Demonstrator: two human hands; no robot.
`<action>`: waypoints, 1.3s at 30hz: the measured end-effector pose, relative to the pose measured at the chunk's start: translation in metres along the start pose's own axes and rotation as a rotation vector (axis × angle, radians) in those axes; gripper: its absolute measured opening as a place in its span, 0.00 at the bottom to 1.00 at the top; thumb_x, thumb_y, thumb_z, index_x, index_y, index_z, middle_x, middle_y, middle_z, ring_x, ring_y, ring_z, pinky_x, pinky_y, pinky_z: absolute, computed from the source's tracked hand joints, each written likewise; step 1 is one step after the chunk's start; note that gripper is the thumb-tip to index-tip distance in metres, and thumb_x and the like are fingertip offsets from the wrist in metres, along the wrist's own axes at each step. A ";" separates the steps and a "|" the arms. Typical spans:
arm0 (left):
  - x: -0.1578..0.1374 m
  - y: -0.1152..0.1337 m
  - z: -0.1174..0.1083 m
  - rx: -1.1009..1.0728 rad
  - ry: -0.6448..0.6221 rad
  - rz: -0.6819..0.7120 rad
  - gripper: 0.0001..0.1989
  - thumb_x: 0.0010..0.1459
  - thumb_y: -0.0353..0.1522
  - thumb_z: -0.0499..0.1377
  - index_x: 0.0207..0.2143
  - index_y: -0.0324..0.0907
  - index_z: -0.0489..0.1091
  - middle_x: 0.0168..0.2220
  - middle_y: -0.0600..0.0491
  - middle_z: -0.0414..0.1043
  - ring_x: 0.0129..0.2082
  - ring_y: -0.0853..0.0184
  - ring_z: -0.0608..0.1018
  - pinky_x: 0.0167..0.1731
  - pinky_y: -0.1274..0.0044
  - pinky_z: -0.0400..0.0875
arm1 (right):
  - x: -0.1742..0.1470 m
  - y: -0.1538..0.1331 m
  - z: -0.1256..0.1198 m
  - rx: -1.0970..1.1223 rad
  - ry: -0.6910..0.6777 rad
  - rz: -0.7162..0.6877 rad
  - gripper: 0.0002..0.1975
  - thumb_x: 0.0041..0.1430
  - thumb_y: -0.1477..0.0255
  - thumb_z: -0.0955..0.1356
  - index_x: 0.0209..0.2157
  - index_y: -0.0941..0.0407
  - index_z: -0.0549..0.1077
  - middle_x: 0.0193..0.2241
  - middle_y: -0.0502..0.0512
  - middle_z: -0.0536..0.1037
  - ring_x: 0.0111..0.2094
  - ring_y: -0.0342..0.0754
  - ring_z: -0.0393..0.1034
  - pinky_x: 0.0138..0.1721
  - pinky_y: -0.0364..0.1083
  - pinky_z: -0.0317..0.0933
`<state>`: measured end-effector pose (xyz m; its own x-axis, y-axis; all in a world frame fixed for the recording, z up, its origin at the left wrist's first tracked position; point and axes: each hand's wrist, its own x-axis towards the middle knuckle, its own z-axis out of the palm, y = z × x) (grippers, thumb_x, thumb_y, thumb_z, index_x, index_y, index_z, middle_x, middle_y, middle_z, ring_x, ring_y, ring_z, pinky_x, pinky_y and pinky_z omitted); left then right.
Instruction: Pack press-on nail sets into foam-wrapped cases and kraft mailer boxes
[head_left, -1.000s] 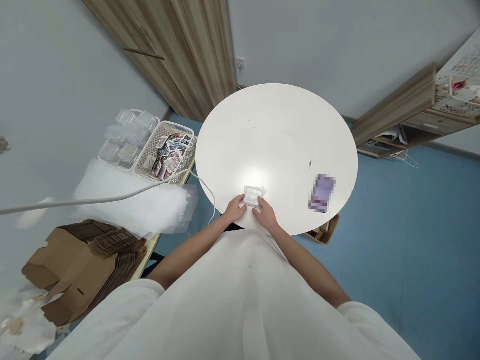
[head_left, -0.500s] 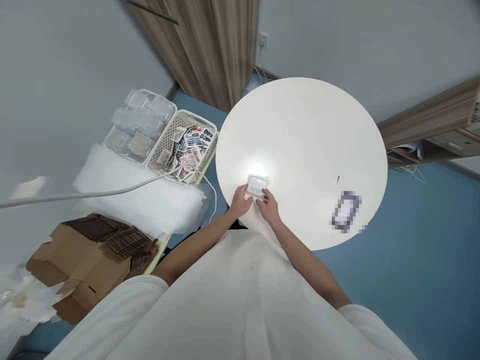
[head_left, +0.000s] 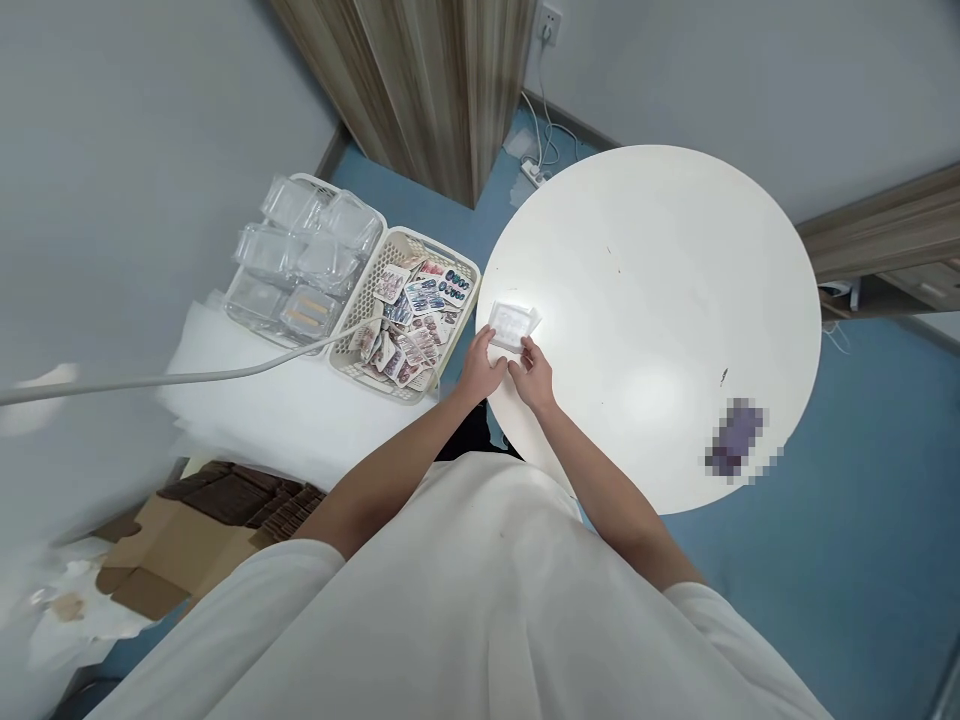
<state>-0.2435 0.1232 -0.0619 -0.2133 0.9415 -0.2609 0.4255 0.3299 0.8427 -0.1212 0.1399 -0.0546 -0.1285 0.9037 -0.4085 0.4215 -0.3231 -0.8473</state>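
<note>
Near the left edge of the round white table (head_left: 660, 260), a small flat packet (head_left: 511, 325) of clear and whitish plastic lies between my hands. A loose flap sticks out at its right corner. My left hand (head_left: 482, 370) grips its lower left edge, fingers closed along the side. On the lower right edge, the fingertips of my right hand (head_left: 534, 376) are closed against the plastic. What is inside the packet is too blurred to make out.
Left of the table stand a white basket (head_left: 346, 372) of printed cards with nail-shaped pieces and another basket (head_left: 319, 182) of clear plastic boxes. A pale cable (head_left: 202, 378) crosses before them. Folded brown cartons (head_left: 176, 545) lie lower left. A pixelated purple object (head_left: 736, 438) rests at the table's right.
The view has shifted, so table and baskets sit further right. Both hands still hold the packet, which appears slightly higher and closer to the table's left rim.
</note>
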 end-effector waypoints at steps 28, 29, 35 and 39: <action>-0.020 0.000 -0.004 -0.034 0.102 0.088 0.26 0.53 0.29 0.54 0.56 0.42 0.56 0.62 0.49 0.47 0.63 0.61 0.47 0.60 0.67 0.47 | -0.016 0.008 -0.012 -0.022 -0.047 -0.168 0.30 0.51 0.66 0.63 0.56 0.49 0.52 0.63 0.56 0.44 0.60 0.51 0.48 0.51 0.52 0.57; -0.029 0.002 -0.006 -0.029 0.117 0.085 0.26 0.53 0.29 0.53 0.56 0.42 0.56 0.62 0.49 0.48 0.63 0.61 0.48 0.60 0.67 0.48 | -0.023 0.007 -0.015 -0.011 -0.059 -0.185 0.30 0.51 0.66 0.63 0.56 0.50 0.52 0.62 0.56 0.45 0.59 0.51 0.49 0.50 0.52 0.57; -0.102 0.010 -0.009 0.008 0.235 0.029 0.22 0.55 0.31 0.53 0.53 0.41 0.60 0.61 0.47 0.52 0.62 0.60 0.52 0.58 0.66 0.52 | -0.074 0.010 -0.031 0.026 -0.105 -0.296 0.28 0.51 0.69 0.62 0.55 0.52 0.55 0.57 0.59 0.58 0.52 0.49 0.59 0.46 0.49 0.61; -0.149 0.006 -0.008 -0.005 0.345 -0.011 0.19 0.54 0.32 0.53 0.50 0.44 0.63 0.58 0.47 0.57 0.60 0.60 0.58 0.56 0.65 0.57 | -0.105 0.015 -0.025 0.066 -0.207 -0.290 0.23 0.51 0.70 0.62 0.51 0.54 0.60 0.49 0.58 0.67 0.42 0.46 0.65 0.40 0.48 0.63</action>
<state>-0.2162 -0.0157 -0.0143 -0.5035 0.8586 -0.0961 0.4171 0.3390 0.8433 -0.0795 0.0473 -0.0159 -0.4161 0.8866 -0.2019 0.2826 -0.0850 -0.9555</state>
